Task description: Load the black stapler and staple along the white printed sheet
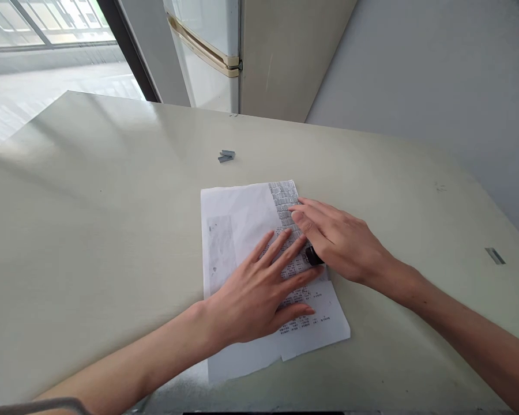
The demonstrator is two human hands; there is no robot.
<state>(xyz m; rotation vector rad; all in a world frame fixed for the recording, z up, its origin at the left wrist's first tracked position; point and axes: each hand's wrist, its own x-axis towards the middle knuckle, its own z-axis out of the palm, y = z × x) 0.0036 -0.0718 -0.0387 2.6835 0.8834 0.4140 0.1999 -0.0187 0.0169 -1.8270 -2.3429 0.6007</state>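
Note:
White paper sheets (pixel 237 207), partly printed, lie overlapped on the table. Close rows of what look like staples (pixel 284 199) cover the upper right part of the paper. My left hand (pixel 263 294) rests flat on the paper with fingers spread, holding it down. Over the paper's right edge, my right hand (pixel 346 239) is closed around a black stapler (pixel 314 256). Only one end of the stapler shows beneath the palm; the hand hides the rest.
A few grey staple strips (pixel 226 156) lie beyond the paper. Another staple strip (pixel 495 256) is at the far right of the pale table (pixel 112 230). A refrigerator (pixel 211 52) and a wall (pixel 415 69) stand behind the table, with a window at left.

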